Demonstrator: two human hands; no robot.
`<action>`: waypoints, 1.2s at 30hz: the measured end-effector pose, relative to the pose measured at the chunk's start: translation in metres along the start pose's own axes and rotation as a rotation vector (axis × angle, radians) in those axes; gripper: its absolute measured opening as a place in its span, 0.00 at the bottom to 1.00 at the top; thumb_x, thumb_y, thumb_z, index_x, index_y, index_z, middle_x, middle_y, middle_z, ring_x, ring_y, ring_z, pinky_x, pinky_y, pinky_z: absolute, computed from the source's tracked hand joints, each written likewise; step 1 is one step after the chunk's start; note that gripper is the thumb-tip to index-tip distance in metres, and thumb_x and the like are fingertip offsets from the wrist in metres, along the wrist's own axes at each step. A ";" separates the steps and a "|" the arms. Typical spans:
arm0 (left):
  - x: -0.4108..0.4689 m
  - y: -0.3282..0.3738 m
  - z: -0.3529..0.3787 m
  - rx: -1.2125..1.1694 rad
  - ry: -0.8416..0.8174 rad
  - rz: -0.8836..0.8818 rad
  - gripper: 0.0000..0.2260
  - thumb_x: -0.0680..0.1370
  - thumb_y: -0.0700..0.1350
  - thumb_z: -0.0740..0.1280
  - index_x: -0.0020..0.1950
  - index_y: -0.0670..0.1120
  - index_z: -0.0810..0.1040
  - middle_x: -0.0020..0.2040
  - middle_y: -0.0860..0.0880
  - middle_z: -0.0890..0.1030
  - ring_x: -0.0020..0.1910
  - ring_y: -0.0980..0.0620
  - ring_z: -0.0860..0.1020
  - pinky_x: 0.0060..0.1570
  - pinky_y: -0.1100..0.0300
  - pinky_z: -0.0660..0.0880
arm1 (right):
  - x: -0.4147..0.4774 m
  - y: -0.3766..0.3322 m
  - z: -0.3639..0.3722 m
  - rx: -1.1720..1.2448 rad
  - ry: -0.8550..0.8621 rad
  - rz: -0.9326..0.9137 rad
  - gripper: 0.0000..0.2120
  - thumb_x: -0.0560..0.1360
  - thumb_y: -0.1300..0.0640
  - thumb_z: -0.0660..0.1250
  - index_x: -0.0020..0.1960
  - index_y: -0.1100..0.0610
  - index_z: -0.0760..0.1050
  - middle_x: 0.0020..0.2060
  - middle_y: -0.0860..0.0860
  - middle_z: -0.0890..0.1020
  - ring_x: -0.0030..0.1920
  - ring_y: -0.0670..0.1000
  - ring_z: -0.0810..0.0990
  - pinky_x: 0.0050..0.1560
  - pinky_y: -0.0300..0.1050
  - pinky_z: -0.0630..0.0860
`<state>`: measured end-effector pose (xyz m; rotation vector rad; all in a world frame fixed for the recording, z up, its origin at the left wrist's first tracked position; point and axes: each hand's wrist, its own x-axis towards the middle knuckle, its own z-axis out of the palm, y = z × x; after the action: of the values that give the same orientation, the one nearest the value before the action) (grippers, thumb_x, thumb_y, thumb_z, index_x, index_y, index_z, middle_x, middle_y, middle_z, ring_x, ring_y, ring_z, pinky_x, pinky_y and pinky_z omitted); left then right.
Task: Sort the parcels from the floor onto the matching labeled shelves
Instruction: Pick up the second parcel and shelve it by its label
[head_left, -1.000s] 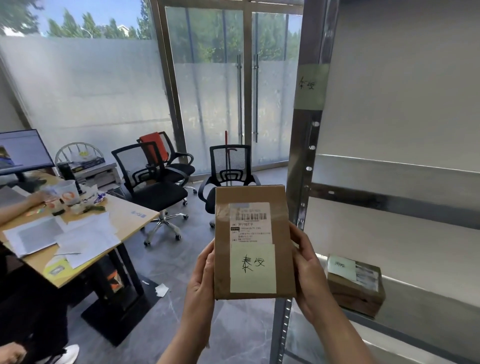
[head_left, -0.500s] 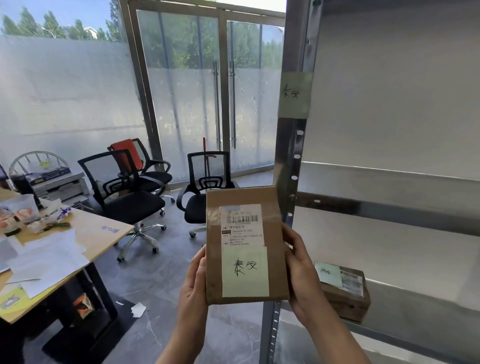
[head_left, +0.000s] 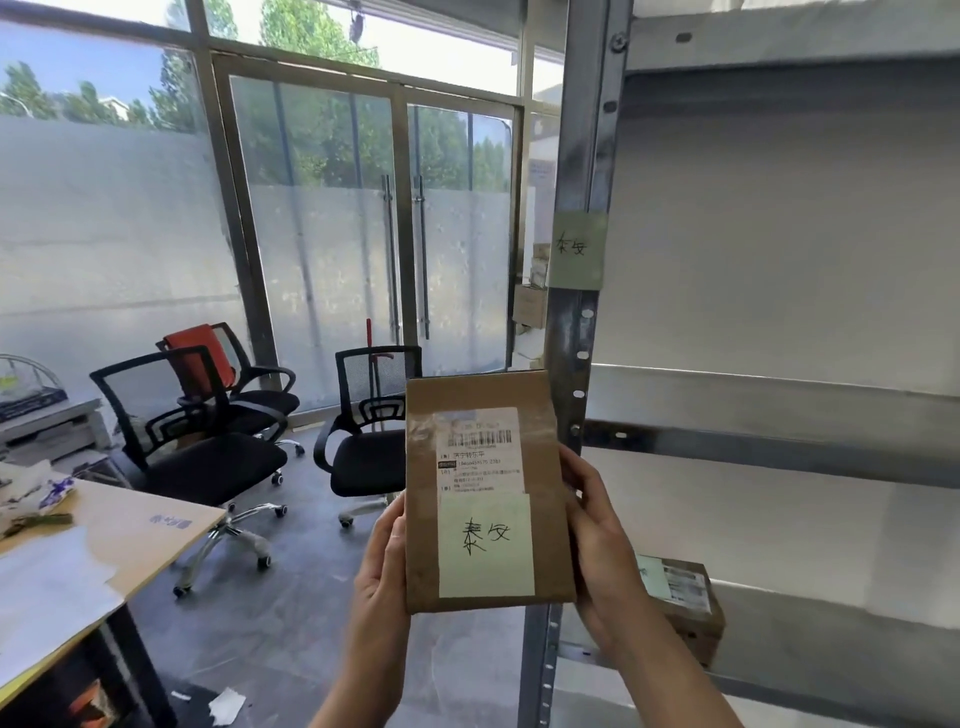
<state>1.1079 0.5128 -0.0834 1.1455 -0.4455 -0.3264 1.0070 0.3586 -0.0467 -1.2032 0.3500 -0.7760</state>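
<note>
- Parcel (head_left: 488, 491): flat rectangular brown cardboard box, held upright in front of the steel upright post (head_left: 574, 332) of the shelving, overlapping the post's left edge.
- Its face carries glossy clear tape, a white printed shipping label (head_left: 480, 451) with a barcode, and below it a pale green paper note (head_left: 487, 545) with two handwritten characters in black marker.
- Left hand (head_left: 382, 577) clamps the parcel's left edge, fingers wrapped behind, thumb side along the front.
- Right hand (head_left: 602, 545) grips the right edge likewise, fingers behind, and crosses in front of the post.
- Post: dull galvanised metal, perforated with round holes. A pale green note (head_left: 577, 249) stuck on it above the parcel bears similar-looking handwriting.
- Right of the post: bare metal middle shelf (head_left: 779, 395), matte and smudged; a second brown cardboard parcel (head_left: 685, 605) with its own green note and white label lies on the lower shelf (head_left: 831, 639), just right of the right hand.
- Left of the post: frosted glass doors (head_left: 405, 260), black mesh office chairs (head_left: 208, 431), light wooden desk (head_left: 130, 535) with white papers.
- Against the earlier frame: the view has tilted upward and swung right, the post note sits lower in frame, more of the top shelf edge shows, less desk is visible. The grip on the parcel is unchanged.
</note>
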 end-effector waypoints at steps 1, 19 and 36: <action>0.001 0.003 -0.001 0.002 -0.013 0.006 0.17 0.76 0.58 0.60 0.63 0.64 0.79 0.64 0.55 0.83 0.64 0.52 0.81 0.57 0.53 0.76 | -0.001 -0.002 0.002 -0.002 0.003 -0.008 0.17 0.85 0.56 0.55 0.66 0.40 0.76 0.60 0.47 0.83 0.60 0.55 0.83 0.59 0.63 0.80; 0.017 0.032 0.071 0.022 -0.263 0.046 0.16 0.77 0.61 0.60 0.63 0.66 0.79 0.61 0.53 0.84 0.63 0.49 0.81 0.64 0.44 0.75 | -0.011 -0.073 -0.031 0.015 0.160 -0.154 0.18 0.85 0.58 0.57 0.60 0.37 0.79 0.61 0.50 0.84 0.61 0.58 0.83 0.61 0.66 0.78; 0.027 0.041 0.101 0.015 -0.296 0.081 0.18 0.79 0.59 0.59 0.67 0.62 0.77 0.61 0.55 0.84 0.61 0.53 0.82 0.62 0.48 0.76 | -0.001 -0.098 -0.046 0.040 0.124 -0.203 0.17 0.84 0.58 0.60 0.63 0.40 0.78 0.58 0.52 0.85 0.56 0.59 0.85 0.53 0.60 0.83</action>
<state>1.0816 0.4354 -0.0068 1.0941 -0.7534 -0.4248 0.9436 0.3126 0.0284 -1.1671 0.3147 -1.0320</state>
